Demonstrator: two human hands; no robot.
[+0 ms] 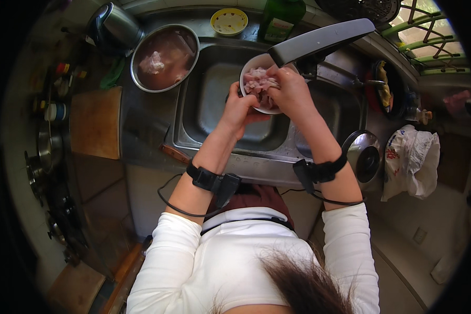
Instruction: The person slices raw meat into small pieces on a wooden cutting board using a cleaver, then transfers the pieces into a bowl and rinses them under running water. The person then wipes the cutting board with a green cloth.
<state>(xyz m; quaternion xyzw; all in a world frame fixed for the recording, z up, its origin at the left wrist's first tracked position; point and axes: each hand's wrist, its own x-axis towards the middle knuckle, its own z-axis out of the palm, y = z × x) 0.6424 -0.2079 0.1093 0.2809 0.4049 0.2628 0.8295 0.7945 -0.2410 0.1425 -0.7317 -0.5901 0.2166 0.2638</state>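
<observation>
A white bowl point(272, 112) of raw meat pieces point(260, 81) is held over the left basin of a steel double sink point(216, 98). My left hand point(239, 108) grips the bowl from the left and below, its thumb at the rim. My right hand point(292, 92) reaches into the bowl from the right, its fingertips on the meat; whether they pinch a piece is hard to tell. Part of the bowl's far rim lies behind a grey faucet point(322, 39). Left of the sink, a steel basin point(132, 66) contains reddish water and a lump of meat point(153, 62).
A knife with a wooden handle point(175, 153) lies at the sink's near left edge, beside a wooden cutting board point(95, 122). Behind are a kettle point(119, 29), a yellow-rimmed dish point(229, 21) and a green bottle point(283, 19). A pot lid point(362, 157) and plastic bag point(412, 161) are at right.
</observation>
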